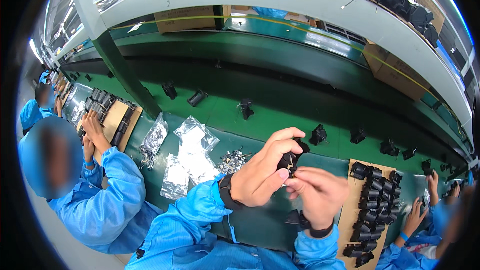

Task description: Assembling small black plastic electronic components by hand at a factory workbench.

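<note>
Black plastic assembly: held in the person's left hand (260,177), above the table (255,230); a compact, dark, irregular black plastic assembly (288,161), with a small pale-yellow detail on the side facing the thumbs.
Handling: I judge it light and stiff in the body, with the small pale detail the more delicate part; the shell looks fairly smooth, so it could turn between the fingers.
Where to hold: around the dark shell, I would say, leaving the pale detail uncovered.
Left grip: fingers and thumb wrapped firmly on the shell.
Right grip: the right hand (322,195) has thumb and forefinger at the assembly's lower edge; blur and overlap mean I cannot tell whether they are pinched on anything.
Table, left of the hands: a heap of small metal pieces (234,161) beside clear plastic bags (197,137).
Cardboard, right of the hands: a brown sheet (346,225) bearing rows of black units (372,205).
Green belt: more black parts (318,134) spaced along the green belt (220,113) beyond the hands.
</note>
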Motion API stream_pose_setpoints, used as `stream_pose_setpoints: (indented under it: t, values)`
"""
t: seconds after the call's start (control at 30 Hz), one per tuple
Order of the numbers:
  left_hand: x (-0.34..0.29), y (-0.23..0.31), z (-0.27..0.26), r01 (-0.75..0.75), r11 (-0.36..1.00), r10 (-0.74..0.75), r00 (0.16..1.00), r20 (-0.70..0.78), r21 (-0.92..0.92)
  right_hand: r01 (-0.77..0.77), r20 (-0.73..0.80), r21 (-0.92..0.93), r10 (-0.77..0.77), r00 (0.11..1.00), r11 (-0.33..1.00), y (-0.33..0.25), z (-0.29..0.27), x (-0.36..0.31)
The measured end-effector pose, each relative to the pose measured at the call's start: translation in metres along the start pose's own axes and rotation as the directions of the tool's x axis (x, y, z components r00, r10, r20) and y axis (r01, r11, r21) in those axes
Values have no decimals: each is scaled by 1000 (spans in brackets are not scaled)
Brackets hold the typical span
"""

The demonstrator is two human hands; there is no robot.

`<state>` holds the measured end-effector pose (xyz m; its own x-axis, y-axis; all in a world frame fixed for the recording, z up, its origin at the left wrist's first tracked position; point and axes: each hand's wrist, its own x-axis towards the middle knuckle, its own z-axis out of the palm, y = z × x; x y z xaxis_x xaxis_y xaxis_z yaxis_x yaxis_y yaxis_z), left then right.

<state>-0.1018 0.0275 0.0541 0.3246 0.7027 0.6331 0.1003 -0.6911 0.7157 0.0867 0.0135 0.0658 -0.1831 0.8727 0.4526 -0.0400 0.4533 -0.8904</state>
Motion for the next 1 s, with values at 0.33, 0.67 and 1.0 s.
stream_pose_setpoints:
  t: [0.33,0.67,1.0]
  values:
    - [2,27,-11,65,990,-70,997,38,124,0,-129,102,13,992,995,11,-19,9]
    - [3,3,0,-42,608,420,864,-276,792,-496,322,489,379,867,718,0,-14,9]
    - [-5,0,5,-55,493,425,886,-185,868,-586,434,624,394,810,518,11,-18,15]
